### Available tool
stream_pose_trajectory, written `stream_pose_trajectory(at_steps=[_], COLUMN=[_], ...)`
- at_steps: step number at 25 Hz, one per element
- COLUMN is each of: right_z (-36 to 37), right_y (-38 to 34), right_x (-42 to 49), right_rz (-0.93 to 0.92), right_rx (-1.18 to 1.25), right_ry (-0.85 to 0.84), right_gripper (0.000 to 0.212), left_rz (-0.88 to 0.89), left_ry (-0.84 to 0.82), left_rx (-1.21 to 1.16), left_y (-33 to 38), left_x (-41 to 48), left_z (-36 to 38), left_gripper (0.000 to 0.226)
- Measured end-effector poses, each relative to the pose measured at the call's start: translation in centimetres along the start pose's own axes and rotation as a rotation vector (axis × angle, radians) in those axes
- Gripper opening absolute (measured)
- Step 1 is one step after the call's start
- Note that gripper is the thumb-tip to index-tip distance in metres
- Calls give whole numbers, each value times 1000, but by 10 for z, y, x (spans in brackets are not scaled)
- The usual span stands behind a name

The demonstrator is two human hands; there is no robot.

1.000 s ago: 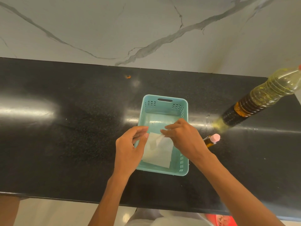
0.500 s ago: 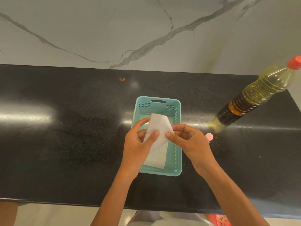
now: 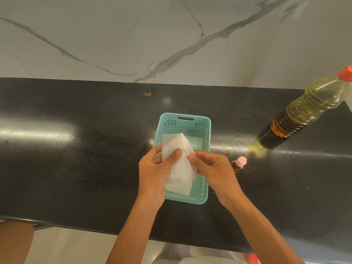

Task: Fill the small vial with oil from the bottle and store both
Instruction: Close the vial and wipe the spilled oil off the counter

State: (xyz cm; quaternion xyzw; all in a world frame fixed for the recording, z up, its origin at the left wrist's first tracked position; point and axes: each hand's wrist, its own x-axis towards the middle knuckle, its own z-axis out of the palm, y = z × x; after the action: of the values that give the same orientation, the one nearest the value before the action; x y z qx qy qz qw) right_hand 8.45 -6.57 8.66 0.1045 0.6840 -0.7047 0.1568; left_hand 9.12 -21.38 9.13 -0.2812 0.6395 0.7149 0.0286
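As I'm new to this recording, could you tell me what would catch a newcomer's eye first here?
The left hand and right hand pinch a white paper sheet above the teal basket at centre. A tall red-capped oil bottle stands at the far right; the small pink-capped vial sits just right of the basket.

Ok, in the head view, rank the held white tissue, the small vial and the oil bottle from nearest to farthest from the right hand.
1. White tissue: pinched by the right hand, over the basket.
2. Small vial: on the counter, just right of that hand.
3. Oil bottle: far right end of the counter.
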Motion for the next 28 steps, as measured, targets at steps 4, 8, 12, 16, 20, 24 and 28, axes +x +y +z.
stream_pose_trajectory(at_steps=[4,8,12,16,20,24,28], right_z=[-15,-32,-65,-97,-119,-125,-127], right_y=[0,-4,-10,-8,-4,8,13], right_x=[-2,-9,-15,-22,-33,-37,-39], right_rz=[-59,-141,-236,-187,-44,-58,-40], right_rx=[-53,-144,-265,-111,265,347,415], right_ry=[83,192,313,402,352,431,356], right_gripper=[15,16,23,32,18,22,21], left_rz=[26,74,336,541,653,813,774], left_ry=[18,25,179,98,-41,-315,-373], left_rx=[32,-26,263,1033,1184,634,564], left_y=[-4,0,-4,-20,-26,-26,-49], left_x=[-9,-14,-6,15,3,-35,-39], left_z=[7,9,4,17,41,100,132], left_gripper=[34,28,21,27,47,39,36])
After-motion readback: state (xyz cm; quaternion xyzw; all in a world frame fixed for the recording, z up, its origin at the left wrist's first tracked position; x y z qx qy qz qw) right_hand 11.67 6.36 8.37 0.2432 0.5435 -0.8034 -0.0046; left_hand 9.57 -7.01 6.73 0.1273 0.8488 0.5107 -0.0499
